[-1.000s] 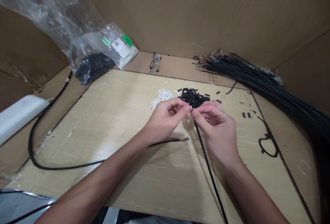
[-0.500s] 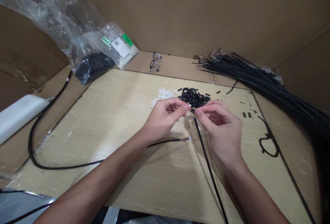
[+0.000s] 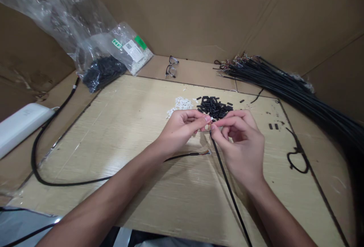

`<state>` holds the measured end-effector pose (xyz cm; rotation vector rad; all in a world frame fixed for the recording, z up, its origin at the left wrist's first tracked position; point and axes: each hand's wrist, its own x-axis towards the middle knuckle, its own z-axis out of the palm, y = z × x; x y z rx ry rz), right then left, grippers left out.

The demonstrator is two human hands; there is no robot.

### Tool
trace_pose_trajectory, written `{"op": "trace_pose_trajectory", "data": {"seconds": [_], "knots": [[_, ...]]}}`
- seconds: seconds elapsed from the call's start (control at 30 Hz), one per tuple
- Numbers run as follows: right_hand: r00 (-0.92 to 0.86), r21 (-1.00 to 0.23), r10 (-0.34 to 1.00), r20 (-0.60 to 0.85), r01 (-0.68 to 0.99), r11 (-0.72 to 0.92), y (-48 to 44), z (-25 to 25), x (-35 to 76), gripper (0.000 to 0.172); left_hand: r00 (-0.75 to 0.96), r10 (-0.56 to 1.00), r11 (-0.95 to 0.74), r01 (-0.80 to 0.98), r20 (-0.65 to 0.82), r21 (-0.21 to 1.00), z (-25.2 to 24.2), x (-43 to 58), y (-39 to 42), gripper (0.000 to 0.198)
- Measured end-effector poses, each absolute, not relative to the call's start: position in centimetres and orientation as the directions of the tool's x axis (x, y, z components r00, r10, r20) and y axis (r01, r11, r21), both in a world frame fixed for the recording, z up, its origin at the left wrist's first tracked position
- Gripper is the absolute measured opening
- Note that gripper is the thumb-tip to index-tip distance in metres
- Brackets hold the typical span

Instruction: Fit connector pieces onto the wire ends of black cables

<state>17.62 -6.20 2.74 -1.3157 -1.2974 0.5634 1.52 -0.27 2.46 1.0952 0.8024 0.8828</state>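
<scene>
Black cable (image 3: pixel 228 180): wired end between the hands, above the board (image 3: pixel 170 194). Step in hand, by my read: working thin wires (image 3: pixel 209 126) at a small white piece (image 3: pixel 212 118); next move calls for steady, fine fingertip control. Wired end points far, slightly left; long axis slants back to near right. Left hand (image 3: pixel 183 130) pinches the white piece, right hand (image 3: pixel 241 140) the wires. Short black pieces (image 3: pixel 214 106) lie just beyond.

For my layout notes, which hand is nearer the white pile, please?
Left: the left hand is just in front of the white pile; the right hand is farther right.
</scene>
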Motion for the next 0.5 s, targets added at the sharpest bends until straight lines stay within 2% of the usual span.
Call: {"op": "trace_pose_trajectory", "data": {"seconds": [0.27,0.5], "knots": [[0.292,-0.904,0.886,0.360,0.343,0.254,-6.21,2.72,17.54,0.008,0.398,0.917,0.089,-0.149,-0.023,0.985,2.37,1.69,-0.40,0.030],[0.305,-0.910,0.884,0.355,0.328,0.253,-6.35,2.63,17.12,0.008,0.443,0.897,0.050,-0.122,0.009,0.991,2.32,1.52,-0.45,0.030]]}}
